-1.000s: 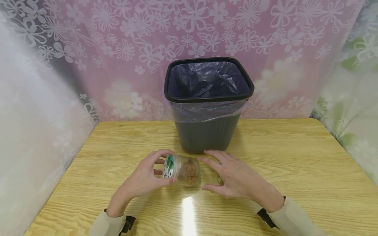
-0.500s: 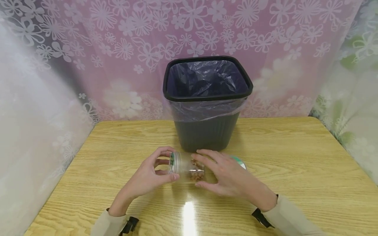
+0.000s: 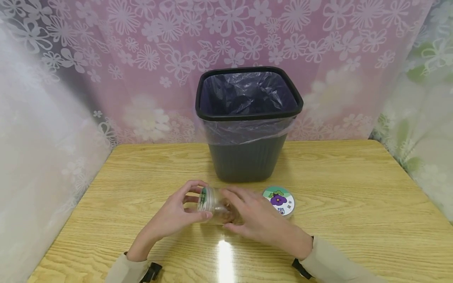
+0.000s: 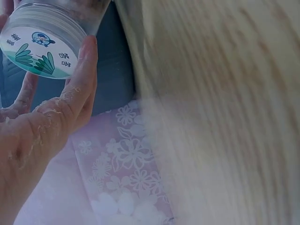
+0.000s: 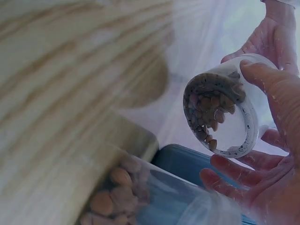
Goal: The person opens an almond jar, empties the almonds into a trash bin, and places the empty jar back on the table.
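A clear plastic jar (image 3: 217, 208) lies sideways between my hands, a little above the table. My left hand (image 3: 177, 208) grips it at the lid (image 4: 40, 51), which is white and green with a leaf picture. Around the base end curl the fingers of my right hand (image 3: 260, 216). In the right wrist view, small brown nuts or beans (image 5: 206, 110) show through the jar's base. Just beyond my right hand a second jar (image 5: 140, 192) stands on the table, also with brown pieces inside. Its green and white lid (image 3: 278, 200) carries a purple flower; my right forearm partly hides it.
A dark bin (image 3: 247, 161) with a black rim and a plastic liner stands on the wooden table (image 3: 148, 169) behind my hands. Floral curtains (image 3: 159, 70) hang at the back and along both sides.
My right hand has moved left from the second jar and now grips the held jar's base. The second jar's lid has come into view. The jar in my left hand has turned slightly.
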A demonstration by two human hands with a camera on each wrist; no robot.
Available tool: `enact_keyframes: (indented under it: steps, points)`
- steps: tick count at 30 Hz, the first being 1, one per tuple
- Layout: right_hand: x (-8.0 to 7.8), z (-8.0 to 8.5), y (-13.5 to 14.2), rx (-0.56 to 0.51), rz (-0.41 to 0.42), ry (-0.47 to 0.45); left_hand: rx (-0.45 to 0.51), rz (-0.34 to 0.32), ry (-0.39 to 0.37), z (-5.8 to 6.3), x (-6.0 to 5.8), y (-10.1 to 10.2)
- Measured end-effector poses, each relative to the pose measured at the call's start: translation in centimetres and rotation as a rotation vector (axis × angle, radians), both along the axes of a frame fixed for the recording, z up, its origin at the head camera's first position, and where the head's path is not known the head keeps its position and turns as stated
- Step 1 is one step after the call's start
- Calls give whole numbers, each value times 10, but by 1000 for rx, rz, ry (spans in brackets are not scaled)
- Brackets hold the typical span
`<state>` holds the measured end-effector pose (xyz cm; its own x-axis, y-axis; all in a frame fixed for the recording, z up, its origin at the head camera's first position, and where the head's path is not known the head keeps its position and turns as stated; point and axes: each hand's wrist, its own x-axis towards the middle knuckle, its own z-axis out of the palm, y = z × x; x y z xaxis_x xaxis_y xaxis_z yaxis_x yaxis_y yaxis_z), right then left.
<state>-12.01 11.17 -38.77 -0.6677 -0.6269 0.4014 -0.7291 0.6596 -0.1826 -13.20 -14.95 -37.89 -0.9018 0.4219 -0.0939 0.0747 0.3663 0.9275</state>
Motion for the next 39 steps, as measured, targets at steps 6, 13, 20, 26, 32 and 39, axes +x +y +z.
enact_keyframes:
  steps: [6, 13, 20, 26, 32, 39]
  points:
    - [-1, -8, -4, -38, -23, -77, -42, 9, -1, -3, -1, -1]
    - [-5, -13, -2, -70, -13, -85, -8, -65, 40, -4, -3, -5]
    - [-12, -11, 10, -68, 24, -111, 33, -129, 108, -5, -6, -4]
    - [-18, -10, 16, -53, 58, -113, 23, -120, 128, -7, -7, -1]
    - [-18, -8, 12, -61, 107, -93, 24, -120, 123, -9, -7, -3]
    - [-17, -7, 9, -39, 128, -103, 85, -153, 111, -11, -10, -11]
